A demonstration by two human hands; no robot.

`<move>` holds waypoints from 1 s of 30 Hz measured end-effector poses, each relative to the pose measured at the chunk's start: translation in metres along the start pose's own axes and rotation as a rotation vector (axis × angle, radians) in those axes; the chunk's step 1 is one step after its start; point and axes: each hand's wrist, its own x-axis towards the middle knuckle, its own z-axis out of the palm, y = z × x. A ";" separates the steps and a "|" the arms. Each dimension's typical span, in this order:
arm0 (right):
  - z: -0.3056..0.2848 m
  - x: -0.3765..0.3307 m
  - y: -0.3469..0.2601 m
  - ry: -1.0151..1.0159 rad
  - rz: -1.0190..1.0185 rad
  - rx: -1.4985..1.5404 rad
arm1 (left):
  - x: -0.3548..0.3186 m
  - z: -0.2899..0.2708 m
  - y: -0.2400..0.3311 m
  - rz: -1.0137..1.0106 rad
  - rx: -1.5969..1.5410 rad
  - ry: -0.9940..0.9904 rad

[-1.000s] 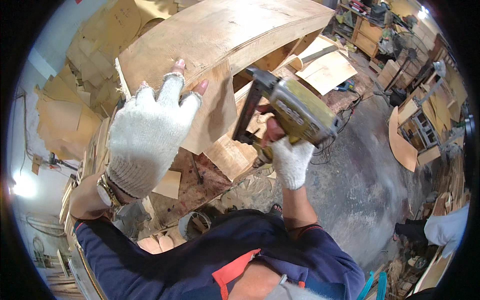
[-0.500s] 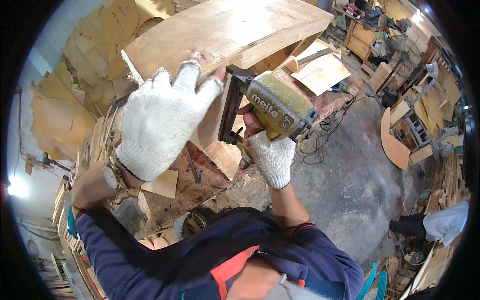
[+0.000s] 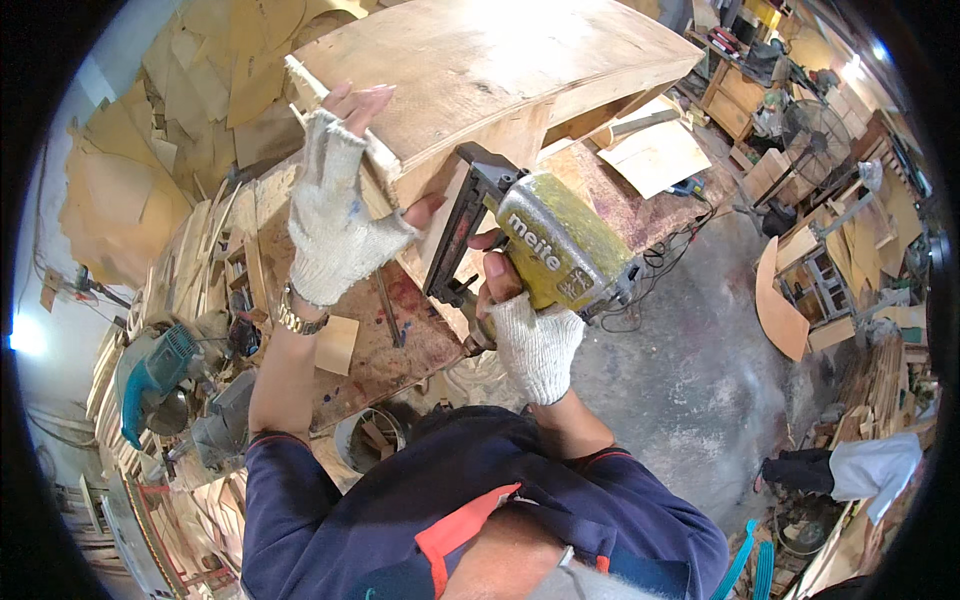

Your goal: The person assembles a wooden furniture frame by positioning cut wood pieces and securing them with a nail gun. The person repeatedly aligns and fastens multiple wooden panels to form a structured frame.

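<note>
Starting at the far left, you have a teal power saw (image 3: 150, 385) standing clear of your hands, beside stacks of long pale timber strips (image 3: 110, 375). Coming right, here is your left hand (image 3: 340, 215) in a white knitted glove with bare fingertips: fingers stretched over the left end of a large, pale, curved wooden box (image 3: 480, 65), thumb apart from them on the near side. Whether those fingers clamp the edge or just rest on it, I cannot tell. That end shows a ragged, splintery rim, looking untrimmed.

The box itself stretches far and right across a reddish-brown, stained workbench (image 3: 640, 212). Its curved top is in place, so the main shell looks formed; toward the right, the near side shows an opening under the rim, so that part seems unclosed. No fastener can be made out, so how much is fixed stays uncertain.

Now right of your left hand, and well apart from it, your right hand (image 3: 535, 345), gloved alike, is wrapped around the handle of an olive-and-grey metal nail gun (image 3: 565, 240). Its dark nose sits right by the box's near edge; contact is unclear. Farther right, a pale flat sheet (image 3: 660, 160) lies on the bench.
</note>
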 end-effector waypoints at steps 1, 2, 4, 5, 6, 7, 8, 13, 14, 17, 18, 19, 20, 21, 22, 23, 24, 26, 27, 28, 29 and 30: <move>0.003 -0.003 -0.006 -0.012 0.006 0.017 | 0.000 0.000 0.000 0.002 -0.015 0.004; 0.010 -0.005 -0.010 0.012 0.001 0.076 | -0.001 -0.001 -0.001 0.005 -0.029 0.008; 0.013 -0.011 -0.009 0.009 -0.005 0.028 | 0.000 0.000 -0.006 0.029 -0.018 0.018; 0.010 -0.016 -0.003 -0.020 -0.005 -0.079 | 0.000 0.001 -0.008 0.033 -0.025 0.018; 0.010 -0.019 0.000 -0.033 -0.041 -0.124 | -0.001 0.002 -0.011 0.037 -0.032 0.017; 0.011 -0.023 0.003 -0.047 -0.074 -0.163 | -0.002 0.002 -0.012 0.042 -0.033 0.011; 0.015 -0.026 0.004 -0.045 -0.142 -0.141 | -0.001 0.001 -0.012 0.057 -0.022 0.027; 0.026 -0.034 -0.010 -0.020 0.000 0.092 | -0.003 0.002 -0.014 0.061 -0.020 0.031; 0.026 -0.035 -0.011 -0.017 -0.001 0.066 | -0.004 0.003 -0.016 0.057 -0.023 0.035; 0.030 -0.036 -0.009 0.006 -0.074 -0.017 | -0.003 0.003 -0.015 0.062 -0.049 0.055; 0.030 -0.037 -0.007 0.017 -0.094 -0.052 | -0.003 0.004 -0.015 0.058 -0.064 0.055; 0.026 -0.041 0.002 0.029 -0.086 -0.094 | -0.004 0.004 -0.015 0.058 -0.080 0.051; 0.026 -0.042 0.004 0.039 -0.073 -0.088 | -0.005 0.005 -0.015 0.034 -0.104 0.045; 0.026 -0.043 0.006 0.046 -0.058 -0.084 | -0.008 0.007 -0.015 0.011 -0.130 0.039; 0.030 -0.042 0.006 0.048 -0.034 -0.028 | -0.014 0.010 -0.017 -0.011 -0.108 0.040; 0.032 -0.042 0.009 0.041 -0.030 -0.018 | -0.020 0.014 -0.020 -0.030 -0.087 0.043; 0.033 -0.042 0.011 0.035 -0.023 -0.010 | -0.031 0.023 -0.024 -0.045 -0.023 0.059; 0.030 -0.042 0.021 0.028 -0.036 -0.048 | -0.041 0.027 -0.024 -0.043 -0.067 0.012; 0.030 -0.043 0.023 0.031 -0.037 -0.047 | -0.045 0.030 -0.027 -0.053 -0.102 0.017; 0.032 -0.043 0.022 0.052 -0.028 -0.005 | -0.050 0.035 -0.029 -0.064 -0.139 0.020; 0.035 -0.043 0.023 0.070 -0.021 0.033 | -0.054 0.038 -0.032 -0.076 -0.176 0.023; 0.037 -0.045 0.023 0.089 -0.011 0.072 | -0.057 0.039 -0.031 -0.091 -0.192 0.043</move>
